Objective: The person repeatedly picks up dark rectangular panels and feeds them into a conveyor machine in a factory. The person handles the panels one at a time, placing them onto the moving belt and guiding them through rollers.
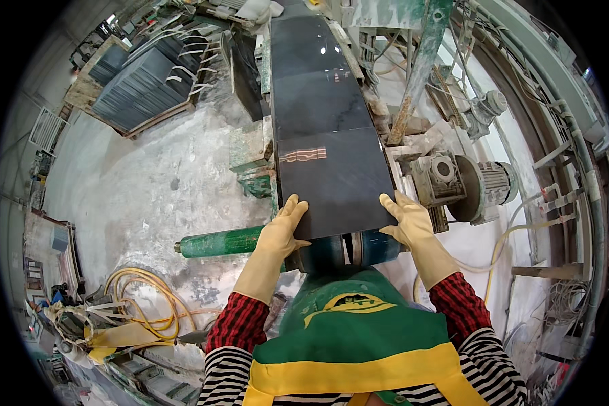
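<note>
A dark grey, polished stone slab [348, 189] lies flat on the conveyor in front of me, reflecting lights. My left hand [279, 229], in a cream rubber glove, grips its near left corner, fingers along the side and thumb at the near edge. At the near right corner my right hand [411, 224], gloved alike, holds the slab the same way. The undersides of both grips are hidden. Beyond it, a second dark slab [321, 105] follows in line, and a third [301, 44] lies farther off. Below the near edge show dark blue rollers [379, 247].
A green roller [220, 242] sticks out left. An electric motor with gearbox [497, 189] stands right of the conveyor. Stacked slabs [142, 88] sit in a wooden crate at far left. A coiled yellow hose [145, 298] lies on the floor, lower left.
</note>
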### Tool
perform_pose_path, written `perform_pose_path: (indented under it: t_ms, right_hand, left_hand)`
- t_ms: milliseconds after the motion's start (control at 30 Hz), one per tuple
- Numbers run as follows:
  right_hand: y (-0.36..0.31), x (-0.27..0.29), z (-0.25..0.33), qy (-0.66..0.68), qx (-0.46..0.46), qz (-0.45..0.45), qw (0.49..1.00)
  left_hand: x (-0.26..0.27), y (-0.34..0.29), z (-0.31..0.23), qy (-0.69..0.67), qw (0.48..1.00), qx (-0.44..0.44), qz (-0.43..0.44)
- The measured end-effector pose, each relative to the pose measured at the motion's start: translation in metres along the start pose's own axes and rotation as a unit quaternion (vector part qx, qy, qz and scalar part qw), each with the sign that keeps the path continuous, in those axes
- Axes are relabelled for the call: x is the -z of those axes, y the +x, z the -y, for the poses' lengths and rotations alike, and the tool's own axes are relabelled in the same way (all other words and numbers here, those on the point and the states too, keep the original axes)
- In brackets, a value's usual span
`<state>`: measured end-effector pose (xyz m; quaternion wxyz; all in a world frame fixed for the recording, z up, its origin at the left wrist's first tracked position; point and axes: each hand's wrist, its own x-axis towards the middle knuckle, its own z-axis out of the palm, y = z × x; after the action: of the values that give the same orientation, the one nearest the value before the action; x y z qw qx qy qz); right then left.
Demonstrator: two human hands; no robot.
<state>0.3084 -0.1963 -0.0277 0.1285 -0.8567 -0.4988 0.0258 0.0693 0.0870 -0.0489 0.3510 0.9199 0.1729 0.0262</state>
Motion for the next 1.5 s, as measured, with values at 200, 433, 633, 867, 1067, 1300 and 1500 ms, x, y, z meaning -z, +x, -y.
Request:
perform_pose_path:
  t_ms: [200,433,633,867,1067,1300,1500]
  right_hand:
    - [0.002,0.033,0.039,0.007,-0.006,-0.013,1.0]
    - [-0.016,-0.001,0.125,0.264,0.218,-0.064,0.937]
    - [-0.04,-0.044,0.187,0.32,0.29,0.12,0.894]
    - [-0.045,-0.069,0.219,0.251,0.295,0.294,0.874]
    - [-0.076,-0.103,0.261,0.365,0.163,0.363,0.842]
    - [-0.14,-0.111,0.375,0.221,0.262,0.43,0.835]
    - [-0.196,-0.082,0.468,0.213,0.248,0.502,0.801]
  left_hand:
    - [0.012,-0.054,-0.015,-0.115,0.984,0.082,-0.104]
    - [-0.009,-0.263,0.032,0.033,0.935,0.25,-0.249]
    - [-0.056,-0.453,0.017,0.05,0.786,0.442,-0.43]
    - [-0.114,-0.594,-0.067,0.223,0.564,0.568,-0.556]
    - [-0.157,-0.707,-0.124,0.231,0.37,0.749,-0.499]
    - [-0.17,-0.803,-0.145,0.221,0.417,0.751,-0.462]
    - [-0.13,-0.845,-0.116,0.195,0.509,0.722,-0.425]
